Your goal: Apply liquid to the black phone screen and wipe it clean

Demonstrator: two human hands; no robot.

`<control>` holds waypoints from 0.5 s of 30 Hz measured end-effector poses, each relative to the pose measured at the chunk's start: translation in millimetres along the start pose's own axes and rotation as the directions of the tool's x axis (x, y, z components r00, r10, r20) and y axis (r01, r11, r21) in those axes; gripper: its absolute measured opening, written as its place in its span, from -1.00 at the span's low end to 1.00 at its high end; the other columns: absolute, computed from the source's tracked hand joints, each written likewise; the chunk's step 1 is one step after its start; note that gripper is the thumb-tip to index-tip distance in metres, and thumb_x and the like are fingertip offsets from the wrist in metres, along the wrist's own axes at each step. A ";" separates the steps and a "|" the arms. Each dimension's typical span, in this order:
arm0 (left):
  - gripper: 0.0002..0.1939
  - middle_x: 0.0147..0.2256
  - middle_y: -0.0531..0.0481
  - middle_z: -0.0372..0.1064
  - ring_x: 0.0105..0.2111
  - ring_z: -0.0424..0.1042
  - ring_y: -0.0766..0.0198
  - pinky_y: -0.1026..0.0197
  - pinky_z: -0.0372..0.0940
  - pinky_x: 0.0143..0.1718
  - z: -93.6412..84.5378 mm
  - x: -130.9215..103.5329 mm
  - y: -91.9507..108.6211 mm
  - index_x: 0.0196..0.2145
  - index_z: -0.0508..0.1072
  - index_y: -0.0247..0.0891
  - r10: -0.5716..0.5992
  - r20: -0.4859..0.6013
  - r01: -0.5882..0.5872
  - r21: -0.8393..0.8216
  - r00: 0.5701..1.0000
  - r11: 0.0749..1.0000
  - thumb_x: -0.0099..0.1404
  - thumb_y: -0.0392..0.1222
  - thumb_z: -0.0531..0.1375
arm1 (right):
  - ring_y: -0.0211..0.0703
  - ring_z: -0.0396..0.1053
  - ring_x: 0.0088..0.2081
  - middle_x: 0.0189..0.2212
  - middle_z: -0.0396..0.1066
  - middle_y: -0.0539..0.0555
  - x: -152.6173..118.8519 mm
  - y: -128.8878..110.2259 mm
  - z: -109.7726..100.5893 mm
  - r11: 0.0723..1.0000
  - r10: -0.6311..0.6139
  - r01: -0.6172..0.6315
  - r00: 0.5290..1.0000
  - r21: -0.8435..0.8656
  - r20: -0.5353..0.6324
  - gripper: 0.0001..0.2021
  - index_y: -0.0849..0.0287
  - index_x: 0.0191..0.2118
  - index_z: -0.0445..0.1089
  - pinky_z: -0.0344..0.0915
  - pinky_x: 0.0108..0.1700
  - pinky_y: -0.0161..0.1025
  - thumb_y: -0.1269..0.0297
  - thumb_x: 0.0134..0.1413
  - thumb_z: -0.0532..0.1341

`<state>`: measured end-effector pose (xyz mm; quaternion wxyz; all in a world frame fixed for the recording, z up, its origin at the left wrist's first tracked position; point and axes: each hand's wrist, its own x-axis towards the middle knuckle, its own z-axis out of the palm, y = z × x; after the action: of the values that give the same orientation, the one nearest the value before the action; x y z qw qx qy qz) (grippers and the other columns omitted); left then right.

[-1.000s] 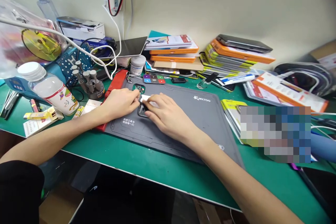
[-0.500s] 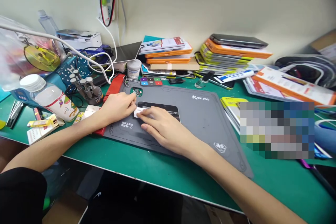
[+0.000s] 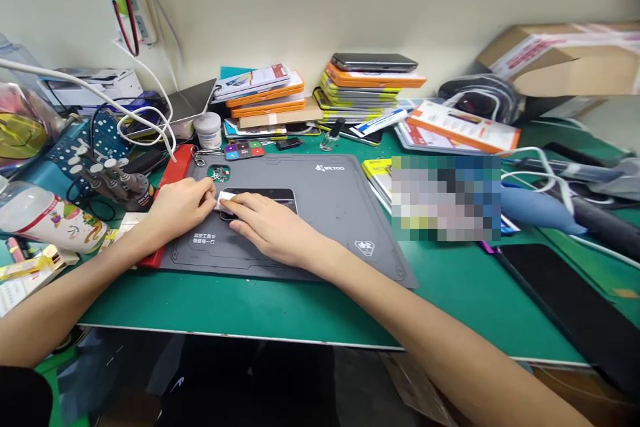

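Where right hand [image 3: 273, 227] lies — phone [image 3: 275, 194] hidden.

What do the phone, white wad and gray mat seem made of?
Phone: likely glossy glass front, by its dark, shiny face.
White wad: paper or cloth by its soft matte look; too small to tell which.
Gray mat: perhaps rubber or silicone, from its matte, printed surface.

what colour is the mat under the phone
The mat beneath the phone is dark grey with white printing, as shown in the head view.
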<state>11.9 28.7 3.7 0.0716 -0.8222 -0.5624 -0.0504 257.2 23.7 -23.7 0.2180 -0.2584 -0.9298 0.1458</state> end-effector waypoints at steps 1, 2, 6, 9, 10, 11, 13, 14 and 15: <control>-0.67 -0.25 -0.09 0.60 -0.24 0.60 0.05 0.14 0.31 -0.29 0.2 0.1 -0.8 -0.13 0.53 -0.17 0.000 0.001 0.000 0.004 1.000 1.000 0.53 -0.10 -0.02 | 0.15 0.40 0.31 0.30 0.43 0.32 1.1 1.3 -0.9 1.000 0.002 -0.002 1.000 -0.031 -0.012 -0.53 0.29 0.37 0.38 0.28 0.43 0.22 0.15 0.58 0.05; -0.67 -0.26 -0.09 0.60 -0.24 0.60 0.05 0.14 0.30 -0.30 0.3 0.3 -1.6 -0.13 0.52 -0.17 -0.001 0.003 0.001 0.009 1.000 1.000 0.53 -0.10 -0.03 | 0.16 0.40 0.31 0.30 0.44 0.32 1.5 1.7 -2.7 0.998 -0.009 0.007 1.000 -0.063 -0.020 -0.53 0.29 0.35 0.40 0.17 0.49 0.27 0.13 0.57 0.07; -0.69 -0.28 -0.07 0.60 -0.26 0.59 0.05 0.14 0.25 -0.35 -0.7 1.6 -3.0 -0.15 0.50 -0.15 0.004 -0.003 -0.004 0.018 1.000 1.000 0.51 -0.10 -0.02 | 0.01 0.56 0.07 -0.01 0.62 0.17 -1.3 0.2 -14.3 0.987 -0.095 0.094 0.995 -0.128 -0.002 -0.58 0.17 0.06 0.62 -0.07 0.59 0.27 0.07 0.58 0.06; -0.70 -0.28 -0.07 0.60 -0.24 0.59 0.05 0.14 0.23 -0.38 -2.3 2.7 -2.8 -0.17 0.49 -0.14 0.025 0.000 -0.025 0.014 1.000 1.000 0.51 -0.09 -0.02 | -0.01 0.55 0.09 0.02 0.59 0.17 -3.2 5.0 -20.1 0.983 -0.026 0.023 1.000 -0.181 -0.016 -0.62 0.16 0.12 0.60 0.04 0.56 0.22 0.08 0.57 0.10; -0.70 -0.29 -0.07 0.60 -0.24 0.60 0.05 0.14 0.23 -0.38 -2.8 3.0 -2.9 -0.16 0.49 -0.14 0.031 0.001 -0.031 0.016 1.000 0.999 0.51 -0.09 -0.03 | 0.01 0.53 0.11 0.06 0.57 0.19 -3.4 7.3 -21.1 0.980 0.011 -0.017 0.999 -0.199 -0.031 -0.62 0.17 0.16 0.57 0.06 0.54 0.22 0.08 0.56 0.11; -0.69 -0.29 -0.07 0.59 -0.24 0.60 0.06 0.14 0.23 -0.39 -3.1 3.2 -3.2 -0.16 0.49 -0.14 0.035 0.000 -0.035 0.020 0.999 0.999 0.51 -0.08 -0.03 | 0.01 0.52 0.11 0.06 0.56 0.19 -3.6 9.5 -21.8 0.977 0.034 -0.042 0.999 -0.207 -0.040 -0.61 0.18 0.17 0.57 0.08 0.54 0.22 0.08 0.56 0.12; -0.68 -0.30 -0.06 0.58 -0.25 0.60 0.07 0.14 0.22 -0.39 -3.2 3.7 -4.5 -0.15 0.49 -0.13 0.035 0.001 -0.035 0.027 0.999 0.999 0.52 -0.06 -0.04 | -0.04 0.53 0.06 -0.03 0.58 0.14 -3.7 12.4 -22.9 0.982 0.015 -0.019 1.000 -0.186 -0.022 -0.60 0.15 0.08 0.62 0.05 0.55 0.19 0.06 0.57 0.09; -0.68 -0.30 -0.06 0.58 -0.26 0.59 0.06 0.14 0.23 -0.39 -2.9 4.0 -5.4 -0.15 0.49 -0.12 0.036 0.005 -0.036 0.028 0.999 0.999 0.52 -0.05 -0.05 | -0.06 0.53 0.02 -0.08 0.59 0.12 -3.8 13.2 -23.5 0.986 -0.010 0.009 1.000 -0.165 -0.007 -0.58 0.13 0.02 0.65 0.04 0.55 0.17 0.05 0.58 0.08; -0.67 -0.30 -0.07 0.58 -0.26 0.59 0.05 0.13 0.23 -0.38 -2.5 4.3 -6.3 -0.14 0.49 -0.12 0.038 0.012 -0.039 0.027 0.999 0.999 0.52 -0.05 -0.06 | -0.08 0.53 0.02 -0.09 0.60 0.10 -3.9 13.8 -24.3 0.989 -0.023 0.023 1.000 -0.149 0.001 -0.59 0.12 0.00 0.66 0.03 0.55 0.15 0.04 0.58 0.08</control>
<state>7.6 34.5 7.2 0.0807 -0.8321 -0.5475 -0.0367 277.6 36.8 -9.4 0.2001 -0.2634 -0.9409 0.0733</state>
